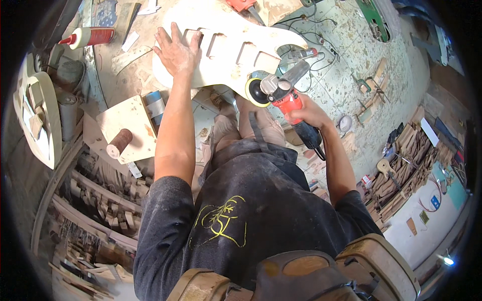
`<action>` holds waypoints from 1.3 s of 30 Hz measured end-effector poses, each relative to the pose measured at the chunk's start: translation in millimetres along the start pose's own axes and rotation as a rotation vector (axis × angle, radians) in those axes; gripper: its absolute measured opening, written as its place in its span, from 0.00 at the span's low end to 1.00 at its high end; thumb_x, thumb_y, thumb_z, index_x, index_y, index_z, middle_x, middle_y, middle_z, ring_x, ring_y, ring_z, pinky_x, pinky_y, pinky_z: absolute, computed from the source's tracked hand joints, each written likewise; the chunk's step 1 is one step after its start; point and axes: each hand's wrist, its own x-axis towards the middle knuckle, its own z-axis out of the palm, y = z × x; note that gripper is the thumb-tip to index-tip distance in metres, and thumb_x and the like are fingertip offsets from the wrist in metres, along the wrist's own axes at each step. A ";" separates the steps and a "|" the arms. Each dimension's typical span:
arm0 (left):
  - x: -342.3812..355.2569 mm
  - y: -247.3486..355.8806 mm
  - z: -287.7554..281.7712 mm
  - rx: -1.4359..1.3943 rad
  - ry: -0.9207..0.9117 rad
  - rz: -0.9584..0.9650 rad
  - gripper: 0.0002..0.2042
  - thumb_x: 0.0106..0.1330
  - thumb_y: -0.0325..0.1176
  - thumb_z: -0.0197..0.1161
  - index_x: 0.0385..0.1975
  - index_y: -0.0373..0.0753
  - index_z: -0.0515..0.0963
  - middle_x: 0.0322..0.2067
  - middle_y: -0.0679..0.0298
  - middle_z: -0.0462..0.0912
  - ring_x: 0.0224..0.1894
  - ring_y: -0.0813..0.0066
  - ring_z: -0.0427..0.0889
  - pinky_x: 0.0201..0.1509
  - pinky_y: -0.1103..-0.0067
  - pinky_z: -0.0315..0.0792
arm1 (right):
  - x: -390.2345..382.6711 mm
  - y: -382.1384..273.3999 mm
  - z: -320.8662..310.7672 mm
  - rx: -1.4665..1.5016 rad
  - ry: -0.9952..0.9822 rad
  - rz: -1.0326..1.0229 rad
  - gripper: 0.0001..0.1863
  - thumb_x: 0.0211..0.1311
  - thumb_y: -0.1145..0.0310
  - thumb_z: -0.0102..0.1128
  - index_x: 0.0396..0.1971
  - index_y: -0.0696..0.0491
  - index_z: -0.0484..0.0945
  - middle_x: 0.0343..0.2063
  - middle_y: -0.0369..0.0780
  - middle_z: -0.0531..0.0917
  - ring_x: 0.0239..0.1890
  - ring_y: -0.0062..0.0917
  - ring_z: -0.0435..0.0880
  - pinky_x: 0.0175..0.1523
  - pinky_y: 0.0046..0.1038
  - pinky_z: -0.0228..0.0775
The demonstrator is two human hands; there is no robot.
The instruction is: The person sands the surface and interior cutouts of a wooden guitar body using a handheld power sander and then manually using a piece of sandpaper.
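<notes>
A pale wooden electric guitar body (pixel 228 25) with several cut-out cavities lies flat on the workbench. My left hand (pixel 179 56) rests on its left part, palm down, fingers spread and dusty. My right hand (pixel 310 113) is closed around the red and black body of an angle grinder (pixel 288 100). The round sanding disc (pixel 257 92) on the grinder, black with a yellow rim, is at the near edge of the guitar body. Whether the disc is spinning I cannot tell.
A glue bottle (pixel 90 37) with a red nozzle lies at the far left. A wooden board (pixel 131 123) carries a brown cylinder (pixel 119 143). Another guitar body (pixel 42 115) stands at the left edge. Cables (pixel 319 42) and clamps (pixel 364 85) lie to the right.
</notes>
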 end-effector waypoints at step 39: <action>-0.3 -1.5 0.9 0.011 -0.005 -0.022 0.41 0.62 0.68 0.57 0.70 0.48 0.64 0.72 0.49 0.56 0.76 0.51 0.50 0.78 0.55 0.44 | -17.9 -3.2 7.7 -0.137 0.038 -0.004 0.33 0.44 0.71 0.66 0.56 0.56 0.73 0.37 0.33 0.81 0.37 0.16 0.78 0.45 0.21 0.71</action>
